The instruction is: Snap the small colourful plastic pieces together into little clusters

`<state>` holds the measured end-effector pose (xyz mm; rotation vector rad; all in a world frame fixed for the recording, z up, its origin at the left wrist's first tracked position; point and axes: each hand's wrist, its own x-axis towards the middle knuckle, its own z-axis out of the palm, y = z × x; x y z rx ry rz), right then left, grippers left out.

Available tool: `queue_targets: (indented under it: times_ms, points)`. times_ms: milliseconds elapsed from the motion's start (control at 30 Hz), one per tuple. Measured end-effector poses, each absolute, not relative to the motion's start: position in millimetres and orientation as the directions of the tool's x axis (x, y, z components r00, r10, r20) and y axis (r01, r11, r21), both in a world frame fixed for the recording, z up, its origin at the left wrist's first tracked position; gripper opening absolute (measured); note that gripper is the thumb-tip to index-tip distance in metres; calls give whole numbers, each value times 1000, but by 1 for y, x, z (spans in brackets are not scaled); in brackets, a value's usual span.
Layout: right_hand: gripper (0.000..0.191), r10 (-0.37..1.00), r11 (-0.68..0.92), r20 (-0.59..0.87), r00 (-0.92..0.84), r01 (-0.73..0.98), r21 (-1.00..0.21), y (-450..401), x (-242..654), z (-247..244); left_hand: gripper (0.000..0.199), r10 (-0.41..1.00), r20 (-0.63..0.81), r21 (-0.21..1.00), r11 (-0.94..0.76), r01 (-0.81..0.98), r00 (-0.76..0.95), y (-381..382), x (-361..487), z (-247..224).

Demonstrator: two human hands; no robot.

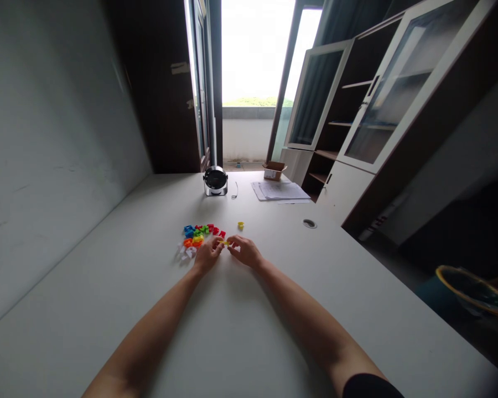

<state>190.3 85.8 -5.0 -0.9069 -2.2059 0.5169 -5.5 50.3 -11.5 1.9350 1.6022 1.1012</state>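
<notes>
A small yellow piece (224, 242) is pinched between the fingertips of my left hand (208, 254) and my right hand (244, 250), just above the white table (232, 320). Both hands are closed on it from opposite sides. Beside my left hand lies a loose pile of small plastic pieces: blue (188, 230), green (205, 230), red (216, 231), orange (188, 242), yellow (198, 239) and whitish ones (190, 252). My left fingers hide part of the pile's right side. Another yellow piece (241, 225) lies apart, beyond my right hand.
A round black device on a stand (216, 181) is at the table's back, with a thin dark cord (234, 190) beside it. Papers (283, 190) and an open cardboard box (274, 171) lie back right. A round cable hole (309, 223) is nearer the right edge.
</notes>
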Motion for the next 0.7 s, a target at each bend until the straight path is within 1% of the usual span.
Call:
queue_targets:
  times_ms: [200, 367, 467, 600, 700]
  points:
    - [18, 748, 654, 424, -510, 457, -603, 88, 189, -7, 30, 950, 309, 690, -254, 678, 42, 48, -5, -8]
    - [15, 755, 642, 422, -501, 437, -629, 89, 189, -8, 30, 956, 286, 686, -252, 683, 65, 47, -5, -7]
    - [16, 776, 619, 424, -467, 431, -657, 91, 189, -12, 29, 956, 289, 683, -242, 689, 49, 47, -5, -7]
    - [14, 821, 559, 410, -397, 416, -717, 96, 188, -18, 30, 937, 346, 674, -285, 682, 49, 46, -3, -7]
    - [12, 836, 527, 382, -395, 383, -759, 98, 187, -21, 35, 911, 407, 651, -342, 677, 69, 44, -2, -6]
